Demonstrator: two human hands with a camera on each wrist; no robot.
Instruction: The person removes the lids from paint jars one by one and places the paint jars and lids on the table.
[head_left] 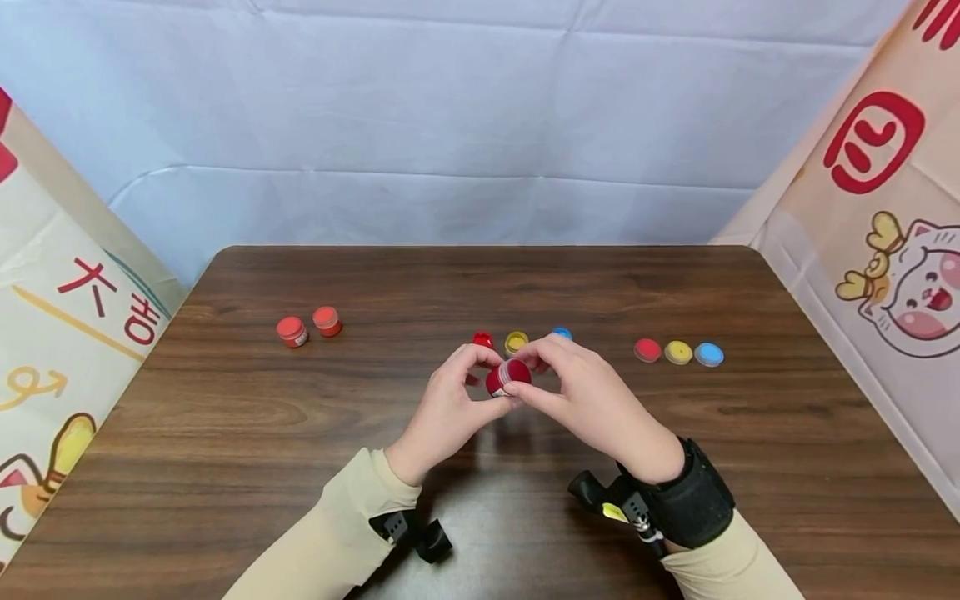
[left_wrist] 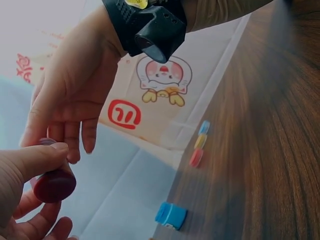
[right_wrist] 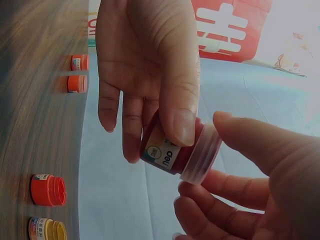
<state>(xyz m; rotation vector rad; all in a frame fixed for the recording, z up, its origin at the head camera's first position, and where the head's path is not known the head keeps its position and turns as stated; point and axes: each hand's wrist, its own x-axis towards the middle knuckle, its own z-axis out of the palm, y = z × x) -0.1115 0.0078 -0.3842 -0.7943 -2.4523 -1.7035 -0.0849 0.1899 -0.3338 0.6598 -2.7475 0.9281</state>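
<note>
A dark red paint jar [head_left: 508, 378] is held above the table between both hands. My left hand [head_left: 455, 402] grips the jar's body, with the thumb lying across its label in the right wrist view. At the other end, my right hand [head_left: 592, 400] pinches the translucent-rimmed lid [right_wrist: 201, 154] between thumb and fingers. The lid sits at the jar's neck; whether it is loose I cannot tell. Just beyond the hands stand an uncapped red jar [head_left: 483, 339], an uncapped yellow jar [head_left: 516, 342] and a blue jar [head_left: 562, 333], partly hidden by the right hand.
To the right, a red lid [head_left: 648, 350], a yellow lid [head_left: 678, 352] and a blue lid [head_left: 708, 354] lie in a row. Two capped orange-red jars [head_left: 292, 332] stand at the left. White cloth [head_left: 450, 125] hangs behind the wooden table [head_left: 225, 433].
</note>
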